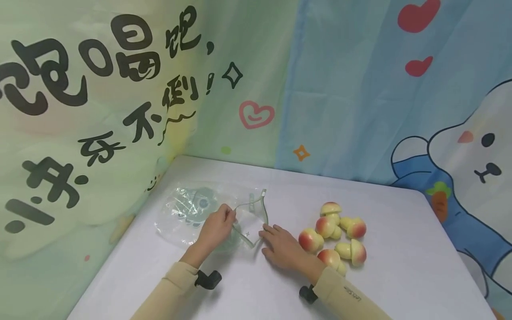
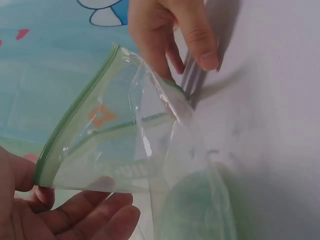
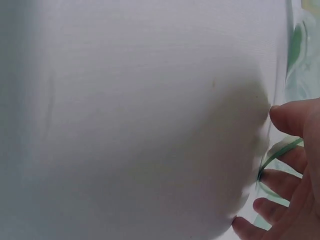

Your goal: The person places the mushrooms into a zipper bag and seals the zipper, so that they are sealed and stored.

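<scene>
A clear zip bag (image 1: 168,222) with a green-edged mouth and a pale green print lies on the table, its mouth spread apart toward the right. My left hand (image 1: 218,226) pinches one side of the green rim (image 2: 65,122) between thumb and finger. My right hand (image 1: 285,247) is at the opposite side of the mouth, its fingers spread and touching the bag's edge; in the right wrist view the fingers (image 3: 282,182) are beside the green strip. Several toy mushrooms (image 1: 311,240), yellow with reddish caps, lie grouped right of my right hand.
The white table (image 1: 400,249) reaches back to a printed cloth backdrop (image 1: 340,89) with cartoon figures and lettering. Dark wrist-worn cameras (image 1: 209,280) sit under both sleeves. Some mushrooms lie close to the right forearm.
</scene>
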The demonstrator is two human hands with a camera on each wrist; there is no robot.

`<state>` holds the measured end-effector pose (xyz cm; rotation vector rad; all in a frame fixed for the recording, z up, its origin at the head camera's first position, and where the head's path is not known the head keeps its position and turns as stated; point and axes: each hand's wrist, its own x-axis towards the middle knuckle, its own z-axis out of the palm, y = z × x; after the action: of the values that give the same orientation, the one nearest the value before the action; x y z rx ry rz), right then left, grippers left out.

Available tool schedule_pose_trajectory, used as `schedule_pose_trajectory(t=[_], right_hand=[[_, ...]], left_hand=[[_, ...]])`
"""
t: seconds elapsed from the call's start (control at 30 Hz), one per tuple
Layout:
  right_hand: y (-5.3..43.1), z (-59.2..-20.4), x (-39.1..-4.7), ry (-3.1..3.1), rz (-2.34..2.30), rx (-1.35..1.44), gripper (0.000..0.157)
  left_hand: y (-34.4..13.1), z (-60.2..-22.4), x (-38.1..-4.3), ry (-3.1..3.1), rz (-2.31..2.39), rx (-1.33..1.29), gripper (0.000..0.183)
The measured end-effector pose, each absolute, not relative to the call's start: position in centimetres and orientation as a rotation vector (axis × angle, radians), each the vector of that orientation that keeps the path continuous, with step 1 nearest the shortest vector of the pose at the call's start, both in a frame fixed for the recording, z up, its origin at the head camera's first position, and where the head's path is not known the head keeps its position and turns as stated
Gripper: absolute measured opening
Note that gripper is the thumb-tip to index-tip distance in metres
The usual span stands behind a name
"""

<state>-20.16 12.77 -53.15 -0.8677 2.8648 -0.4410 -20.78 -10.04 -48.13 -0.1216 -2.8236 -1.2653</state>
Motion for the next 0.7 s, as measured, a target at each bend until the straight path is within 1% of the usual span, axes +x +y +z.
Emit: schedule_pose_trajectory(t=[0.3, 0.7], right_hand=[[12.6, -51.8, -19.5, 2.804, -0.641, -0.831, 0.055], [12.7, -50.4, -18.9, 2.871, -0.686, -0.894, 0.052]], left_hand=[[-9.5, -48.6, -21.1, -2.806, -1.263, -0.107, 0.022], [-9.2, -48.9, -21.0, -2.797, -1.284, -0.133, 0.021]])
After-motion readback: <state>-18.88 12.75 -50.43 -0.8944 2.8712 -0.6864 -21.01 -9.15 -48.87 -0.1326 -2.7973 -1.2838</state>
